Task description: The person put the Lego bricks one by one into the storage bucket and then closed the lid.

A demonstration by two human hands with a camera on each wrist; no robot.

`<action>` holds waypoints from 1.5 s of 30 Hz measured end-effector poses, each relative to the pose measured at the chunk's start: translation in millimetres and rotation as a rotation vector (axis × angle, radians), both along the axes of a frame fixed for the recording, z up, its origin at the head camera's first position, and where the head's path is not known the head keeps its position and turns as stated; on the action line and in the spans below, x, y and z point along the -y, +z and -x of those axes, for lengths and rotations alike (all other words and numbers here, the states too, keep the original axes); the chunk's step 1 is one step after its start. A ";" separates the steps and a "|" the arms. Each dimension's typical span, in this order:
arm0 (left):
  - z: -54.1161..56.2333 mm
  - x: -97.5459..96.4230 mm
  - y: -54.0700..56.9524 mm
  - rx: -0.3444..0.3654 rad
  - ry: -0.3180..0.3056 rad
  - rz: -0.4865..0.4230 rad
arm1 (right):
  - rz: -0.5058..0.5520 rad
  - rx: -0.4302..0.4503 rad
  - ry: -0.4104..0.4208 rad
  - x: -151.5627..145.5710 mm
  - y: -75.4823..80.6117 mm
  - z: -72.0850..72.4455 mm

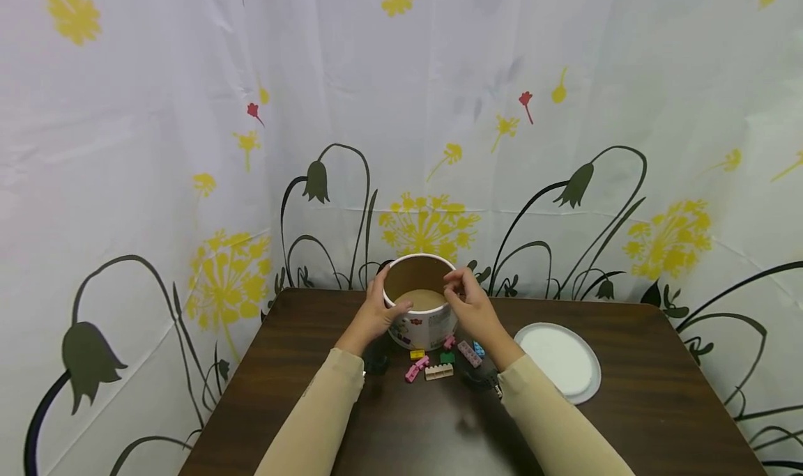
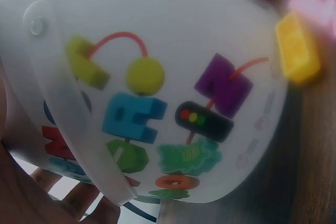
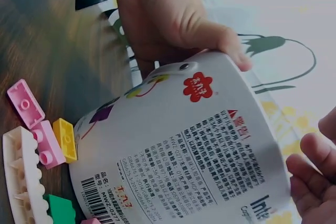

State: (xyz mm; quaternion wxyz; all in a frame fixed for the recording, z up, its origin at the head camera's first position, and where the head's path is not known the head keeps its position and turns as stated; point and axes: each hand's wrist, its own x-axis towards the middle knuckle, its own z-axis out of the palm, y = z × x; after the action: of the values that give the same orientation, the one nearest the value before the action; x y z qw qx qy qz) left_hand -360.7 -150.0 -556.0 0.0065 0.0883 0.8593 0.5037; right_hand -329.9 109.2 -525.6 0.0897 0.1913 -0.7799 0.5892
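Our left hand (image 1: 373, 316) gripped the white bucket (image 1: 422, 328), thumb hooked over the rim and fingers spread along the outer wall; our right hand (image 1: 469, 302) sat at the opposite rim with bent fingers, and we could not tell whether it pinched anything there. The bucket stood upright or slightly tilted near the table's far edge, between both hands. We judged the likeliest trouble to be a tip: uneven pull, the left thumb bearing down while the right fingers gave little support, could have rocked it towards us. Both forearms reached forward and converged on the opening, the right one bent in at the wrist.

Close by the base lay the yellow block (image 1: 417, 355), the green block (image 1: 447, 358) and the cream block (image 1: 439, 371) — near enough that a sliding bucket could have scattered them. Farther right, the white lid (image 1: 558, 361) rested flat on the table (image 1: 659, 406) beside our right forearm — a careless elbow might have nudged it.
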 end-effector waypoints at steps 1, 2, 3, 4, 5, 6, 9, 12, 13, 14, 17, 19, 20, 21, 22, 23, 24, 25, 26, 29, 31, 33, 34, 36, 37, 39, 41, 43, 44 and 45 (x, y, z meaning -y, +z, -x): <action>-0.4 -0.5 -0.6 0.003 0.000 0.004 | -0.001 0.010 -0.010 -3.0 -1.2 -2.5; -0.4 -0.8 -1.4 0.005 0.000 0.010 | -0.010 0.023 -0.025 -6.4 -2.5 -5.2; -0.5 -1.0 -2.1 0.006 0.002 0.015 | -0.013 0.039 -0.039 -10.0 -3.6 -8.1; -0.5 -1.0 -2.7 0.006 0.002 0.017 | -0.025 0.053 -0.057 -13.7 -4.7 -11.1; -0.7 -1.1 -2.7 0.006 0.003 0.015 | -0.039 0.063 -0.077 -17.6 -6.1 -13.7; -0.6 -1.1 -2.4 0.006 0.006 0.015 | -0.054 0.073 -0.095 -21.7 -7.1 -16.4; 0.2 -0.7 -1.9 0.004 0.013 0.005 | -0.117 0.099 -0.152 -34.4 -12.1 -21.7; 1.3 -0.1 -2.0 -0.002 0.014 0.010 | -0.191 0.106 -0.188 -47.9 -19.4 -24.6; 1.6 0.1 -2.5 -0.002 0.013 0.006 | -0.213 0.113 -0.195 -51.9 -22.7 -25.0; 1.7 0.3 -2.8 -0.003 0.012 0.007 | -0.230 0.116 -0.198 -55.7 -26.4 -25.2; 1.3 1.2 -3.6 -0.002 0.010 0.011 | -0.270 0.123 -0.184 -64.6 -36.4 -26.6; 0.5 1.8 -4.4 0.003 0.009 0.008 | -0.289 0.129 -0.164 -68.3 -43.2 -26.9; 0.1 1.9 -4.5 0.006 0.011 0.013 | -0.294 0.128 -0.147 -69.9 -46.4 -27.0; -0.2 2.0 -4.6 0.005 0.011 0.014 | -0.307 0.126 -0.128 -71.5 -49.4 -27.2; -0.6 2.0 -4.4 0.004 0.011 0.014 | -0.322 0.120 -0.105 -73.0 -52.6 -27.0; -0.7 1.9 -4.1 0.003 0.012 0.015 | -0.338 0.118 -0.086 -74.1 -55.5 -26.7; -0.7 1.9 -3.8 0.000 0.011 0.016 | -0.354 0.118 -0.069 -75.1 -58.6 -26.1; -0.8 1.7 -3.1 -0.003 0.010 0.017 | -0.374 0.115 -0.052 -76.1 -61.6 -25.5; -0.7 1.4 -2.2 -0.006 0.009 0.019 | -0.392 0.111 -0.037 -76.9 -64.6 -24.8; -0.7 0.9 0.3 -0.010 0.003 0.012 | -0.452 0.092 -0.009 -78.3 -72.6 -22.9; -0.8 1.0 0.7 -0.012 0.001 0.009 | -0.481 0.074 0.018 -79.0 -77.1 -22.0; -0.4 1.5 -0.6 -0.015 -0.002 0.004 | -0.508 0.056 0.043 -79.2 -80.9 -21.5; -0.2 1.8 -1.6 -0.017 -0.004 0.004 | -0.522 0.049 0.055 -79.2 -82.3 -21.3; -0.1 2.1 -2.5 -0.022 -0.008 -0.001 | -0.545 0.042 0.069 -79.0 -84.9 -21.3; 0.2 2.2 -2.9 -0.024 -0.010 -0.005 | -0.554 0.038 0.071 -78.8 -85.7 -21.4; 0.1 2.0 -2.6 -0.023 -0.013 -0.015 | -0.566 0.037 0.063 -78.2 -86.7 -21.8; 0.0 1.6 -1.9 -0.020 -0.015 -0.021 | -0.564 0.044 0.045 -77.6 -87.0 -22.5; 0.2 1.2 -1.7 -0.018 -0.016 -0.017 | -0.555 0.054 0.026 -77.2 -86.7 -23.2; 0.4 0.9 -1.3 -0.018 -0.016 -0.016 | -0.551 0.052 0.016 -77.0 -86.7 -23.4; 0.9 1.0 -1.5 -0.019 -0.016 -0.014 | -0.547 0.052 0.008 -77.0 -86.8 -23.6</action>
State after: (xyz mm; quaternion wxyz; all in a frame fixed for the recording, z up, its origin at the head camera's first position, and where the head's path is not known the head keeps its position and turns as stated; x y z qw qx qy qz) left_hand -361.5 -151.0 -557.5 0.0020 0.1000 0.8552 0.5086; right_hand -306.3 186.1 -612.3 0.0122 0.1961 -0.9114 0.3617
